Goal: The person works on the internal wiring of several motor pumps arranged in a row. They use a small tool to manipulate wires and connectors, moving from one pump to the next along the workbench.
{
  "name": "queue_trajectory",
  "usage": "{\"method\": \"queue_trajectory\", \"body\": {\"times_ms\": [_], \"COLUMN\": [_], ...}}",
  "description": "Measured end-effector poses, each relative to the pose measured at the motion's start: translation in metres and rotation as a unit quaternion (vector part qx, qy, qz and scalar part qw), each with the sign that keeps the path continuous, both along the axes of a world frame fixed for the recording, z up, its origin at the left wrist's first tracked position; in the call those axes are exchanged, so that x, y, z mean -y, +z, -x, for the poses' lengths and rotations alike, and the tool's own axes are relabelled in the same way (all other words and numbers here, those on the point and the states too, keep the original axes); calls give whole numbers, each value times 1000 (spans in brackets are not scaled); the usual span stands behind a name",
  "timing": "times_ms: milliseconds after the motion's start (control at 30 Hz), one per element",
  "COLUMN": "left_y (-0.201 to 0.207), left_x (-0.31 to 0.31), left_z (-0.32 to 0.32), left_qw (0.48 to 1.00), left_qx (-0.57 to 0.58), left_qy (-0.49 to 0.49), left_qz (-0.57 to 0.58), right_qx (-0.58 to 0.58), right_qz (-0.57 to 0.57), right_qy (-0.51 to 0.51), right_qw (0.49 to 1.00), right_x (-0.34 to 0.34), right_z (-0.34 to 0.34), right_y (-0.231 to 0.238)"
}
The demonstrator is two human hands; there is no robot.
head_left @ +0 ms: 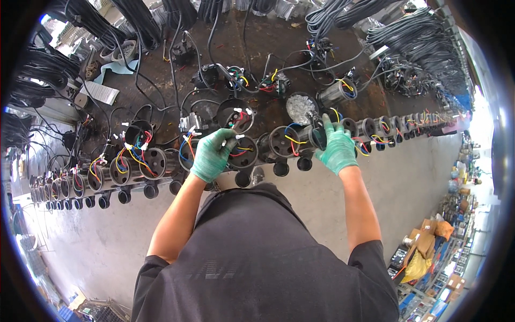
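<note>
We see a long brown wooden table [279,37] stretching out ahead of the fingers. Our left hand [212,153] and right hand [339,144], both in green gloves, are at its near edge. Just under the left fingertips is a black round case [248,159]. To the left of the right fingers is a black round case with holes in its floor [278,144]. Both are close to the edge, so a wrist bump could tip one.

Ahead and left of the right fingers is a round tub of clear bits [288,111]; a knock could spill it. Those fingers are on a dark thing [317,138]. We cannot tell if they grip it; if they don't, it could slip.

Thin coloured wires [296,141] poke out beside them, and a glove could snag and tug one loose. Our left thumb and finger look pinched on a small white plastic cap [240,136]. It is tiny, so a weak pinch could drop it.
</note>
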State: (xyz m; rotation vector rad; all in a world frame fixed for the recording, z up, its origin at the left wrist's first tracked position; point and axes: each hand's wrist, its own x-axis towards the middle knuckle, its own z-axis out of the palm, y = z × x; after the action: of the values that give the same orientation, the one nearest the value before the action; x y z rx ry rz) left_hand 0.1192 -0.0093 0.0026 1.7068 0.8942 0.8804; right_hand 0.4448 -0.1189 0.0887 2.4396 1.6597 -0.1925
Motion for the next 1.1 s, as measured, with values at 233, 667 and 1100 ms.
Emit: {"method": "queue_trajectory", "body": {"times_ms": [233,667,1100], "left_y": [4,6,4], "left_x": [-1,-2,-3], "left_z": [2,3,7], "left_qw": [999,999,999], "left_qx": [-21,-36,-47], "left_qy": [3,12,0], "left_qz": [-34,-28,-21], "right_qx": [-200,-270,-227], "right_qz": [-182,-75,-17], "right_qy": [166,190,207], "right_qw": [948,941,951], "right_x": [-6,-24,-34], "right_z": [57,114,124], "right_y": [21,1,-15]}}
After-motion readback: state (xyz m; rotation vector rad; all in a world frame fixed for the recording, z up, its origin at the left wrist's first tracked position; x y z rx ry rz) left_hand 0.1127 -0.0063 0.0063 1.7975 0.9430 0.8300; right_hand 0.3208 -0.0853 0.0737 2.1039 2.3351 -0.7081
